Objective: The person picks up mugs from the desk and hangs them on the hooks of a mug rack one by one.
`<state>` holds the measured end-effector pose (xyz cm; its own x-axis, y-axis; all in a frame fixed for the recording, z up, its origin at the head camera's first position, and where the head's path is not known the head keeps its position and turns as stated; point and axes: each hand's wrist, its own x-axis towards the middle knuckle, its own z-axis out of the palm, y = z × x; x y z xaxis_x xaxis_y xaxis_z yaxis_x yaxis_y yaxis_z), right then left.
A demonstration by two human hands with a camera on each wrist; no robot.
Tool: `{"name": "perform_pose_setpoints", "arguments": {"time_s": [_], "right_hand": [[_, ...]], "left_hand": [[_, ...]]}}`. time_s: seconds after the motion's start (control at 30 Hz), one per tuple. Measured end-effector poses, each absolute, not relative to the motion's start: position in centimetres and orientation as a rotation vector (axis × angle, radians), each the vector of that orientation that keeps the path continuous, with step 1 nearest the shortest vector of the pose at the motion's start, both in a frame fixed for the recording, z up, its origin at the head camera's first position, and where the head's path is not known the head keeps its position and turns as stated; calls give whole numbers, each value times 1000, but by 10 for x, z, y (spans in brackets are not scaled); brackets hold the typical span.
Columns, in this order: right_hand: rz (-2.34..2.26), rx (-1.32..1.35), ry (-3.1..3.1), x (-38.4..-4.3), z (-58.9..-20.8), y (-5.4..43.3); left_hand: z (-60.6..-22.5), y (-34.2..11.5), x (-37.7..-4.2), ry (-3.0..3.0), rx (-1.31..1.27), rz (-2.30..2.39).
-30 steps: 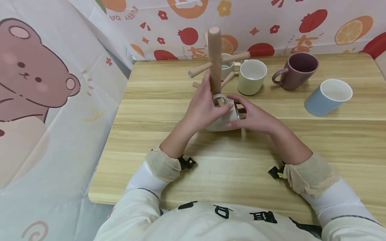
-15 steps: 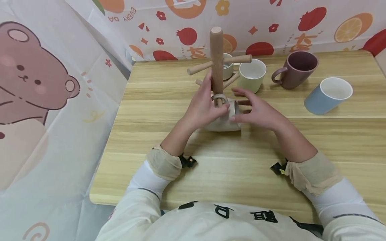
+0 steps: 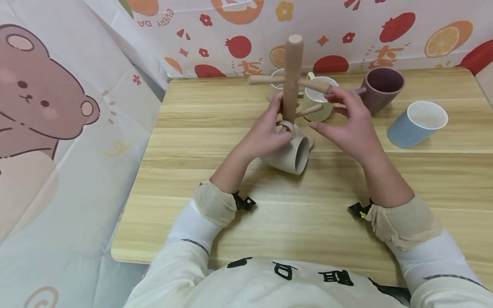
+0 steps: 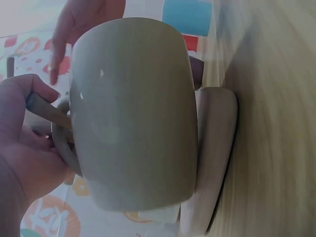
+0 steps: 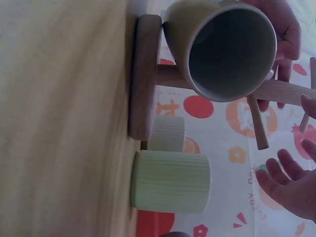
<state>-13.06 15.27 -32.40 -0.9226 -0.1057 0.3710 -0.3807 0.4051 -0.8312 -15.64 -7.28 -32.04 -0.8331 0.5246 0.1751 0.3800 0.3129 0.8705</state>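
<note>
A person in a white long-sleeved top works at a light wood table [image 3: 173,222], a grey-beige mug [image 3: 283,156] hung by its handle on a low peg [image 4: 47,109] of a wooden mug stand [image 3: 292,64]. The mug lies on its side in the air beside the upright post, its mouth turned to the person's right (whether its wall touches the stand's base [image 4: 212,163] cannot be told). The left hand [image 3: 265,134] is grasping the stand at that peg, thumb by the peg's tip and fingers reaching toward the post. The right hand [image 3: 356,128] is released, thumb well apart from loosely bent fingers, the forefinger at the tip of an upper peg [image 3: 316,85]; contact there is unclear.

Behind the stand, a white cup [image 5: 167,133] and a pale green mug [image 5: 173,182], both ribbed, stand side by side. Farther right are a purple mug [image 3: 383,85], its handle partly hidden by the right hand, and a blue cup [image 3: 417,124] with a white interior. A fruit-print cloth [image 3: 239,25] forms the backdrop, and a sheet with a cartoon bear [image 3: 42,85] hangs at left.
</note>
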Motion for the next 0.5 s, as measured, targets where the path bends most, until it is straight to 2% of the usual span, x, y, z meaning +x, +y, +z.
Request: {"name": "perform_pose_setpoints", "arguments": {"time_s": [0.27, 0.5], "right_hand": [[1278, 660, -2246, -135, -319, 146], [977, 928, -2014, -162, -300, 130]], "left_hand": [[-298, -70, -148, 2288, 885, 1594], [-298, -69, -148, 2262, 930, 1594]]}}
